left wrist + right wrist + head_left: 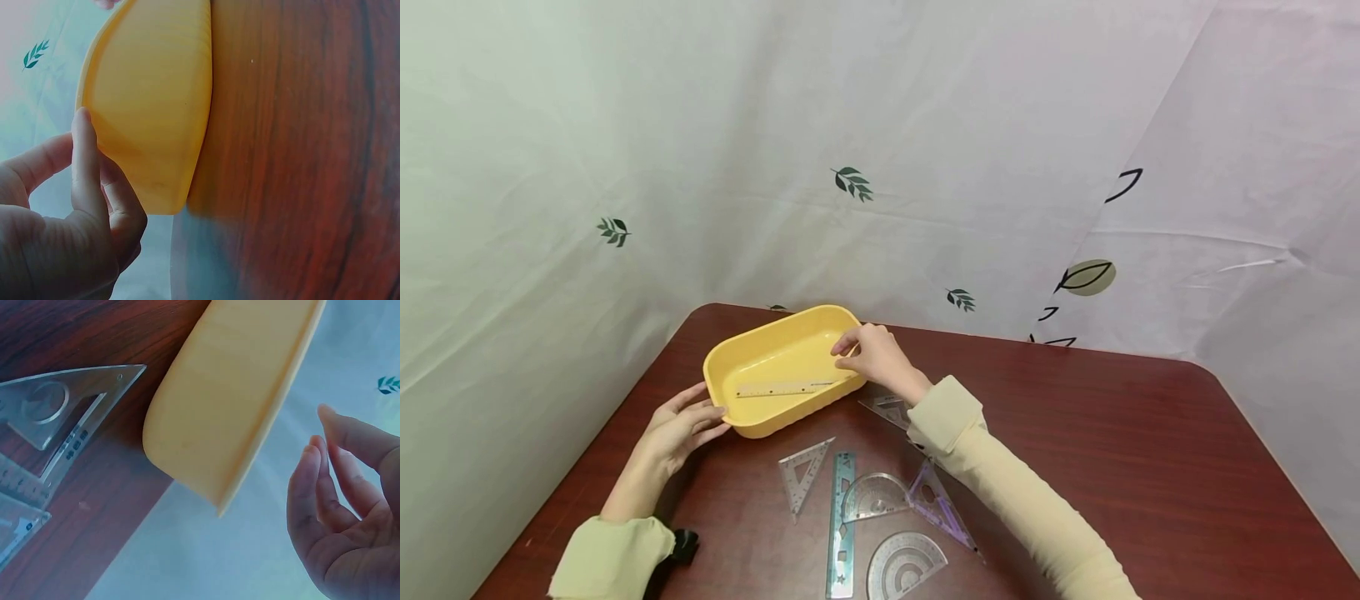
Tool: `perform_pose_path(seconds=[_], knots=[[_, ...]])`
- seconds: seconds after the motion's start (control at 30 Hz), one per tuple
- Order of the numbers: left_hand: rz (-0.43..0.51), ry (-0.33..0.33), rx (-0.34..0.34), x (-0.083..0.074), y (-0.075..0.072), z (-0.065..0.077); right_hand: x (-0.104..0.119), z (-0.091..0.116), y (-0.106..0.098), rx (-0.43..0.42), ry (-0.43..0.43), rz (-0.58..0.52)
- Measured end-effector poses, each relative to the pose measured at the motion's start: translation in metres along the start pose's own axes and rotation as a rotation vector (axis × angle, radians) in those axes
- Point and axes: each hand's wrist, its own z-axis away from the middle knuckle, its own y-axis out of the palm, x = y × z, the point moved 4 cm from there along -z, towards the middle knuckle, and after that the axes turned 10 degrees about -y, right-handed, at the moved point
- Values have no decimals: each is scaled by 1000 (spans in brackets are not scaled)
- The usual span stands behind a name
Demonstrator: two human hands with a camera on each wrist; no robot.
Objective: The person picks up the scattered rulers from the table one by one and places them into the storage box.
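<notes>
A yellow plastic tray (775, 331) stands toward the back left of the table. My left hand (681, 427) holds its near left corner, thumb at the rim and fingers against the outside; the left wrist view shows this hand (75, 206) pinching the rim. A clear ruler (782, 389) lies inside, along the tray's near wall. My right hand (880, 358) hovers over the tray's right end with loosely bent fingers. Nothing shows between its thumb and fingertips in the right wrist view, where the hand (344, 512) is beside the tray wall (219, 394).
On the table (1112, 442), in front of the tray, lie a clear set square (805, 473), a blue-green ruler (841, 533), two protractors (876, 497) (904, 567) and a purple-edged set square (942, 504). Another clear set square (889, 408) is partly hidden under my right forearm.
</notes>
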Motion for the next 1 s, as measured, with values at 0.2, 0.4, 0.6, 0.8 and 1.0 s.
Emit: perform_pose_path(seconds=[0.2, 0.4, 0.6, 0.8, 1.0], knots=[[-2, -4, -3, 0, 0, 0, -1, 10, -7, 4, 1, -31], [5, 0, 3, 1, 0, 0, -3, 22, -12, 14, 25, -53], [-3, 1, 0, 1, 0, 1, -7, 31, -17, 7, 42, -81], [1, 1, 0, 1, 0, 0, -13, 43, -19, 28, 68, -115], [2, 1, -1, 1, 0, 1, -17, 54, -17, 53, 85, -128]])
